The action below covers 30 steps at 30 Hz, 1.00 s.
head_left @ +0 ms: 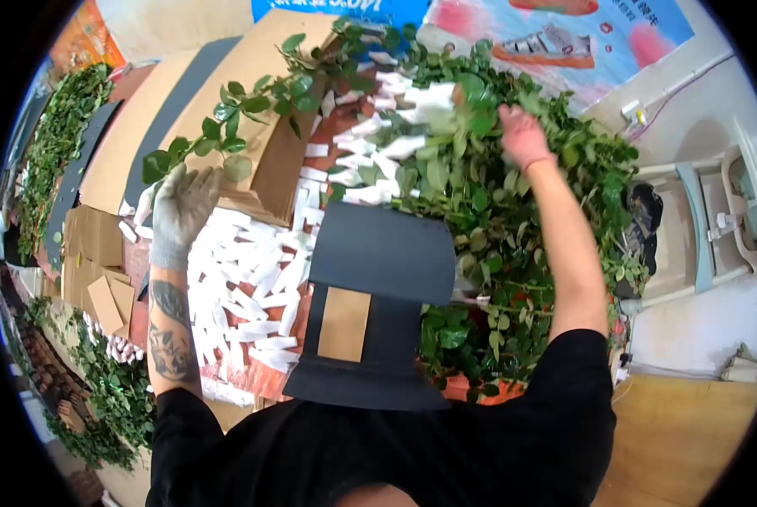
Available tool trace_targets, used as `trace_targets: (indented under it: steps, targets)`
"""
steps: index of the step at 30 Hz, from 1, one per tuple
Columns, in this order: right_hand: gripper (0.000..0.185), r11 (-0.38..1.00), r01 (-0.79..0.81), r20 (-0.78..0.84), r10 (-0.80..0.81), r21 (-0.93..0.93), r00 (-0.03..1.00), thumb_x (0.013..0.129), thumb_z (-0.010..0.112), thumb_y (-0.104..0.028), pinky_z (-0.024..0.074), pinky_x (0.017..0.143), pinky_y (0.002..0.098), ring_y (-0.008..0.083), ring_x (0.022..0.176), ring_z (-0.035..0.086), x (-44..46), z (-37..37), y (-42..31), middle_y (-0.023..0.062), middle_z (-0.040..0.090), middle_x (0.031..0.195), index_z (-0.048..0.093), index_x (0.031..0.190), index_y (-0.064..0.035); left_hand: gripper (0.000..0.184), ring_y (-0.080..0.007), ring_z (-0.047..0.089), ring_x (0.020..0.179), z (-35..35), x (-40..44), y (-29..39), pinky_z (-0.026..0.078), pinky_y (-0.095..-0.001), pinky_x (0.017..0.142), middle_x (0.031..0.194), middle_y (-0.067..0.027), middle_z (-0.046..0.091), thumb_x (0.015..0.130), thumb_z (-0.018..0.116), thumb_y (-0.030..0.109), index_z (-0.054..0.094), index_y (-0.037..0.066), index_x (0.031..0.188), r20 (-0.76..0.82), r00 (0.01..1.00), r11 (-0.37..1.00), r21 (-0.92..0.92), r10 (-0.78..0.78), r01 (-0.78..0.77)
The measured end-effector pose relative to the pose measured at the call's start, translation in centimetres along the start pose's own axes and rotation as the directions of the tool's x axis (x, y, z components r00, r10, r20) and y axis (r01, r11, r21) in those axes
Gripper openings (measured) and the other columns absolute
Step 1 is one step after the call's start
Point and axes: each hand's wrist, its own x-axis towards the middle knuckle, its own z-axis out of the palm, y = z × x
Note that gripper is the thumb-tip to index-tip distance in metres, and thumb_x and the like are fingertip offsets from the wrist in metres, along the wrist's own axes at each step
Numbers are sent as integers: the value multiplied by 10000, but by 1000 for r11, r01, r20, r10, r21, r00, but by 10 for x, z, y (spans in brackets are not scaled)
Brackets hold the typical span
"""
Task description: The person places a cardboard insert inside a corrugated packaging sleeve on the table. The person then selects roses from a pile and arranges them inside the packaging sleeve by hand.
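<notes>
My left hand, in a pale grey glove, is raised with its palm showing and its fingers stretched out. Just beyond its fingertips, a leafy stem runs across the cardboard stack; whether they touch, I cannot tell. My right hand, in a pink glove, is at the far side of the leafy stems. Motion smears its fingers and the leaves beside it, so its grip is unclear. White-sleeved flower heads point left from those stems. Before my body stands a black folded board bearing a small brown card.
Many loose white sleeves cover the red table surface left of the board. The tall cardboard stack rises behind them. More greenery lies at far left, near small cardboard pieces. A pale plastic frame stands at right.
</notes>
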Motion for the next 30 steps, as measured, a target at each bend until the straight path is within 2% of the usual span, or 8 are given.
trace_targets:
  steps: [1, 3, 4, 6, 11, 17, 24, 30]
  targets:
    - [357, 996, 38, -230, -57, -86, 971, 805, 421, -38, 500, 742, 360, 290, 900, 585, -1, 1, 19, 188, 538, 1011, 462, 1160, -30, 395, -355, 466, 1132, -2, -15, -8, 413, -458, 976, 1204, -237, 480, 897, 509, 134, 407, -46, 1233, 26, 999, 998, 47, -37, 36]
    - [504, 993, -75, -93, 67, -91, 993, 792, 432, -18, 503, 795, 378, 275, 954, 588, -7, -60, 47, 180, 547, 1115, 414, 1295, -50, 312, -271, 506, 1101, -25, -22, -20, 436, -399, 943, 1150, -174, 537, 885, 527, 112, 522, 3, 1178, 236, 970, 980, 200, -67, 19]
    - [532, 989, -52, -419, -10, -136, 908, 790, 446, -11, 494, 841, 382, 270, 993, 576, -16, -62, 71, 155, 545, 1175, 413, 1315, -85, 260, -204, 559, 1011, -20, -27, -33, 456, -331, 884, 1111, -116, 564, 874, 537, 98, 571, 29, 1122, 260, 959, 853, 471, 110, -225]
    - [563, 965, -124, -404, 21, -230, 914, 789, 589, -102, 466, 895, 395, 299, 1091, 538, -30, -101, 111, 133, 528, 1244, 409, 1322, -115, 232, -158, 584, 916, 19, -49, -65, 467, -284, 814, 1029, -83, 598, 864, 550, 103, 594, 12, 1073, 431, 886, 313, 829, 171, -463]
    - [446, 977, -214, -652, 153, -15, 743, 722, 671, -115, 474, 819, 409, 367, 984, 560, -72, -199, 138, 172, 574, 1104, 511, 1136, -65, 249, -101, 574, 809, 63, 8, -136, 463, -251, 730, 905, -67, 634, 868, 560, 161, 611, 19, 1066, 620, 592, -76, 654, -515, -752]
    - [353, 948, -310, -707, 169, -76, 687, 804, 607, -202, 471, 759, 424, 388, 921, 572, -121, -232, 210, 183, 583, 1059, 521, 1116, -60, 338, -322, 575, 1001, 130, 107, -212, 446, -380, 864, 1047, -182, 609, 829, 545, 223, 581, 70, 1128, 780, 352, -252, 255, -517, -934]
    - [461, 931, -352, -662, 206, -93, 720, 653, 701, -32, 465, 826, 416, 358, 1012, 543, -108, -205, 223, 137, 551, 1121, 528, 1078, -78, 521, -348, 483, 1163, 207, 194, -295, 400, -424, 961, 1257, -189, 510, 826, 511, 373, 493, 76, 1253, 791, 504, -466, 321, -347, -825]
    - [481, 961, -258, -525, 168, -102, 834, 715, 643, -25, 479, 857, 401, 346, 1025, 561, -23, -176, 164, 144, 542, 1169, 512, 1171, -103, 576, -293, 392, 1259, 180, 176, -337, 260, -462, 1057, 1298, -87, 500, 752, 558, 500, 550, 192, 1238, 396, 640, -705, -25, -658, -709]
